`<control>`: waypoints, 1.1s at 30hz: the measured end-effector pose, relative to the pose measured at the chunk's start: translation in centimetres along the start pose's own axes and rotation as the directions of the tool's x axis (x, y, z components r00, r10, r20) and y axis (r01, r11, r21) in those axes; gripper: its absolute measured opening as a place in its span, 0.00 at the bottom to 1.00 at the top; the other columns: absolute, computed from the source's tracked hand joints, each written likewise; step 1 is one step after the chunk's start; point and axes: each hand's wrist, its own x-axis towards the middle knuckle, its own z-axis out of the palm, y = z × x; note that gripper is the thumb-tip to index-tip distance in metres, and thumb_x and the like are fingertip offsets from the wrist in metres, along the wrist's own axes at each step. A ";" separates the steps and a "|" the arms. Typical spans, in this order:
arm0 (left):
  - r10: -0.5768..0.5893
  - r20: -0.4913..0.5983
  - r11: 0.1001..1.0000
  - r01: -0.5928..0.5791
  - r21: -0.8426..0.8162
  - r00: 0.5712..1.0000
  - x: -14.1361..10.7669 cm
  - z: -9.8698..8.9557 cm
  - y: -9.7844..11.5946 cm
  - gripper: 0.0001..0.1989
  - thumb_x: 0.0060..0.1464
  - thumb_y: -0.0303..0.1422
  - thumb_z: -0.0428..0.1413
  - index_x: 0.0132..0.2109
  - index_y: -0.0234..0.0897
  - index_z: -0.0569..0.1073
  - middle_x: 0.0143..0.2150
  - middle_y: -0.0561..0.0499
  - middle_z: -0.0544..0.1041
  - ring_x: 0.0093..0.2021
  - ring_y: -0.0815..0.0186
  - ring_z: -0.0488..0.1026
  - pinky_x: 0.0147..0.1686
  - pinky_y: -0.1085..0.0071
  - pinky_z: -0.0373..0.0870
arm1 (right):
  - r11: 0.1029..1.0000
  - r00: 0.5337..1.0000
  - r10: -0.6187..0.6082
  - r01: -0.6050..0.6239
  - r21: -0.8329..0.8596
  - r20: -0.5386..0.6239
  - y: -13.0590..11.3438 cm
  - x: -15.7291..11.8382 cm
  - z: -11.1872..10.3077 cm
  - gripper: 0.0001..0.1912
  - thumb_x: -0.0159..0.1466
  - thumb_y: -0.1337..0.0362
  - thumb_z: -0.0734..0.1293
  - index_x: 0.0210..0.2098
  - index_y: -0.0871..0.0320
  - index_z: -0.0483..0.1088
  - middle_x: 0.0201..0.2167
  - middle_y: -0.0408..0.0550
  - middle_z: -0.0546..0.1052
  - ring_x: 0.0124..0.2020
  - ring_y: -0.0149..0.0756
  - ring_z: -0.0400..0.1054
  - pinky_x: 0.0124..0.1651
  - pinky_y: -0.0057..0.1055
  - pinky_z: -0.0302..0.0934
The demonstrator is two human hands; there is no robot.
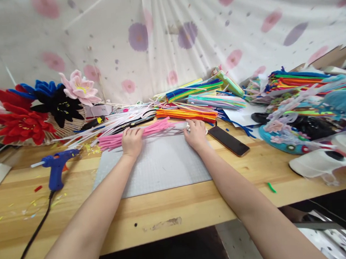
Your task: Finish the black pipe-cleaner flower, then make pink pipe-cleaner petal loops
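Note:
A bundle of pink pipe cleaners [111, 142] lies across the back left of a grey cutting mat [164, 166]. My left hand [132, 142] is closed over the bundle's middle, fingers wrapped round it. At the mat's back right, my right hand [195, 133] has curled fingers on something small and whitish, too hidden to name. Just behind that hand is a bundle of orange pipe cleaners [186, 114]. A black phone [229, 141] lies to its right.
A blue glue gun [57, 167] with a black cord stands at the left, before fuzzy flowers [25, 121]. More pipe cleaner bundles [295, 80] are piled along the back and right. A white cup-like container [316, 163] lies near the right edge.

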 end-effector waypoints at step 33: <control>-0.222 -0.216 0.964 0.181 -0.193 0.951 -4.4 -6.1 -3.7 0.15 0.59 0.37 0.47 0.40 0.38 0.77 0.38 0.46 0.77 0.39 0.62 0.72 0.40 0.67 0.66 | 0.963 0.965 -0.246 0.253 0.087 -0.092 -6.1 -0.2 -0.2 0.33 0.56 0.69 0.57 0.62 0.63 0.53 0.61 0.57 0.57 0.64 0.44 0.45 0.64 0.44 0.39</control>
